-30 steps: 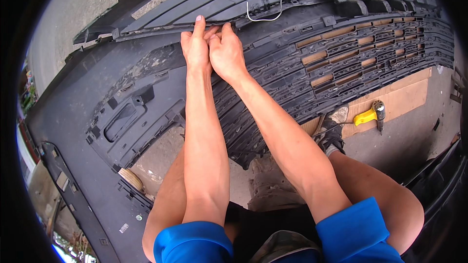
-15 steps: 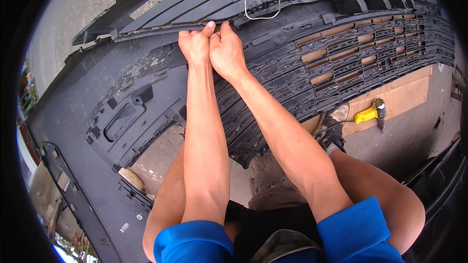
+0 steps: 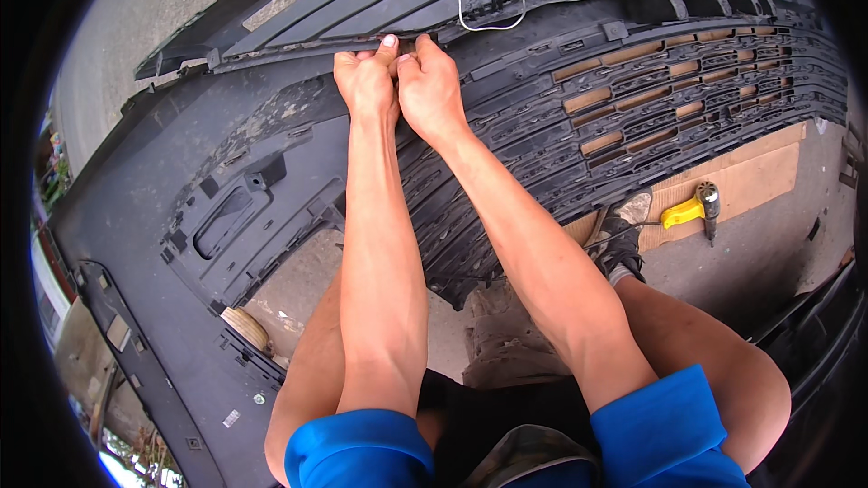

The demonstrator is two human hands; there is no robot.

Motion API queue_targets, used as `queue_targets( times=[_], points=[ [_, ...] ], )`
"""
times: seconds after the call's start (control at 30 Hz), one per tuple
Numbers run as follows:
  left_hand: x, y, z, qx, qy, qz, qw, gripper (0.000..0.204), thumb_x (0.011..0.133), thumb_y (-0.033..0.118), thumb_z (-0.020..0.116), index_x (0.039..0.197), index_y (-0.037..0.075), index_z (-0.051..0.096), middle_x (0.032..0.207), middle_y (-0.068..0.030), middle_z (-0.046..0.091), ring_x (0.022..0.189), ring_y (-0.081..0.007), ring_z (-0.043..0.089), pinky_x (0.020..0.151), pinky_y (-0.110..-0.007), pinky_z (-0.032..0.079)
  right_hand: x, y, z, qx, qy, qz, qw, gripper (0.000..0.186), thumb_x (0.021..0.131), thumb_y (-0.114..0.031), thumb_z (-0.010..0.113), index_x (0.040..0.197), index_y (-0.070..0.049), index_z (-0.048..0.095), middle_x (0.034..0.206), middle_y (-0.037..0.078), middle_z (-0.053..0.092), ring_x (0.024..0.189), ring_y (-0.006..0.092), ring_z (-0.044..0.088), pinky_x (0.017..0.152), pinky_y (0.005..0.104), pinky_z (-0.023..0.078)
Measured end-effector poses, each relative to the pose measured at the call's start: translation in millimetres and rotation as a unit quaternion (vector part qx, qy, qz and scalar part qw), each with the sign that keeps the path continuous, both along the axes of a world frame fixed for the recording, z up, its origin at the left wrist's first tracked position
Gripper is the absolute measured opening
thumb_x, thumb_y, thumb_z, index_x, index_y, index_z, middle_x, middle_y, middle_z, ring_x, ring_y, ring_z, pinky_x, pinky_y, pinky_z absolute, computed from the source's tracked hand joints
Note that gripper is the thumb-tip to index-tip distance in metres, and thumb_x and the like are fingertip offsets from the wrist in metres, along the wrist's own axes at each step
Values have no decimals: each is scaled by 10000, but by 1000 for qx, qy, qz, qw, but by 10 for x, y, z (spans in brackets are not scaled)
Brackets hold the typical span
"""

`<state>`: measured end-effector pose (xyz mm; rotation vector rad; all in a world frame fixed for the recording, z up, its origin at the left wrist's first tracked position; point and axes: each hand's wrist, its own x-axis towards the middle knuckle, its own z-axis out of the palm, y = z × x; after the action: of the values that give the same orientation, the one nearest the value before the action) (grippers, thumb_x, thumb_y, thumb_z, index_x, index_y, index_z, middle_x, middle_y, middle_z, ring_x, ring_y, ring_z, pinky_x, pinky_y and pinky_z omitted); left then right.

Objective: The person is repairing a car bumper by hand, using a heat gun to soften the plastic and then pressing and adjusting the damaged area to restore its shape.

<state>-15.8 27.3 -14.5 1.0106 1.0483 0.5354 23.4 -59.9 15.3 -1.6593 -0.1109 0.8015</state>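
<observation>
Left: smooth, curved plastic shell (image 3: pixel 117 208) | far centre: ribbed plastic panel (image 3: pixel 362 9), its near edge touched by left hand (image 3: pixel 369 86) and right hand (image 3: pixel 434 95), side by side; each grip curled, whether anything is pinched cannot be told | right: bent white wire (image 3: pixel 523 9); slotted grille (image 3: pixel 506 154); yellow-handled tool (image 3: pixel 685 212) laid across flat cardboard (image 3: pixel 759 172)

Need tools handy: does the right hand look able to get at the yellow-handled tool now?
Probably yes: the yellow-handled tool lies uncovered right of the shoe, but the right hand would first have to leave the black panel.
</observation>
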Motion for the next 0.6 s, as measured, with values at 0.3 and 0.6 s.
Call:
queue_targets(
  times=[0.3,0.6],
  points=[
    [-3,-27,89,-44,-39,10,998,211,897,-75,573,976,-49,379,991,-231,614,866,-307,671,782,-435,584,-2,36,-90,-2,0,-27,1000,191,895,-92,502,986,71,546,913,276,650,912,453,629,791,471,487],
    [17,-46,132,-24,11,-17,1000,119,831,-66,648,718,-60,612,676,-118,636,501,-115,536,449,-255,405,-15,143,-142,20,92,-119,988,167,949,-35,435,873,56,552,720,90,607,554,127,565,461,282,463]
  ],
)
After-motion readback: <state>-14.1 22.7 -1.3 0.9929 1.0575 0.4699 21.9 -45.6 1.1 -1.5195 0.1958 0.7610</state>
